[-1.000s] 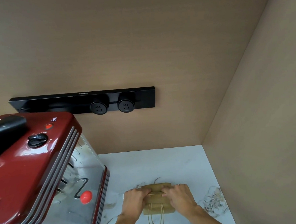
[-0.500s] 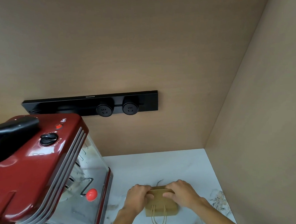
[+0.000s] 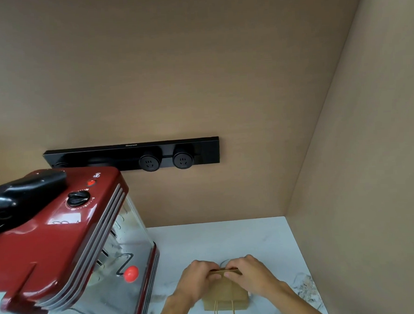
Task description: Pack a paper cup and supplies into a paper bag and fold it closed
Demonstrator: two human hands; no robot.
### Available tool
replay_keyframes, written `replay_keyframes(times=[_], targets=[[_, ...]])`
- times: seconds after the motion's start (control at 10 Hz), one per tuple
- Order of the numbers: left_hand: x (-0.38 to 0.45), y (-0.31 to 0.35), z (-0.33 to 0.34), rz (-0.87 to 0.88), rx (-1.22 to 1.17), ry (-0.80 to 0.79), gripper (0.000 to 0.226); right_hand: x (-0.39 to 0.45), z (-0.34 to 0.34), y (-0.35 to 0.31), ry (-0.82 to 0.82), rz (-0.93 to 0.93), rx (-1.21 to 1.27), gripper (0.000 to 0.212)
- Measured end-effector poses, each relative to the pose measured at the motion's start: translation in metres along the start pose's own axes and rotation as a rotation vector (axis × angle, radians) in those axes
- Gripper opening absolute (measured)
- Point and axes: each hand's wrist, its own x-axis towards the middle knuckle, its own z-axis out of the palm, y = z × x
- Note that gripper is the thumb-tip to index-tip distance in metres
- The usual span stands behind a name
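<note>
The paper bag (image 3: pixel 225 296) stands upright on the marble counter (image 3: pixel 230 238), just right of the red popcorn machine (image 3: pixel 60 238), and both hands pinch its top edge: the left hand (image 3: pixel 196 281) grasps the left part of the fold and the right hand (image 3: pixel 252 275) the right part, fingertips nearly meeting at the middle. Held from both sides like this, the flap probably creases evenly instead of skewing, while the string handles (image 3: pixel 225 313) hang down the near face, out of the fold; the cup is hidden, presumably inside
</note>
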Motion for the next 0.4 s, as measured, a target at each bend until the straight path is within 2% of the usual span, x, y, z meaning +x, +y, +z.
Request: replay_keyframes(times=[0.1, 0.2, 0.3, 0.4], targets=[[-0.002, 0.003, -0.006, 0.005, 0.011, 0.066, 0.017, -0.002, 0.001, -0.001, 0.172, 0.007, -0.047, 0.032], [-0.004, 0.002, -0.008, 0.024, 0.070, 0.210, 0.023, -0.005, -0.001, 0.000, 0.370, -0.004, -0.101, 0.031], [-0.016, 0.010, -0.013, 0.029, 0.109, 0.409, 0.028, -0.012, -0.010, -0.008, 0.524, -0.073, -0.174, 0.034], [-0.019, 0.015, -0.018, 0.089, 0.133, 0.628, 0.035, -0.012, -0.016, -0.016, 0.562, -0.106, -0.265, 0.053]])
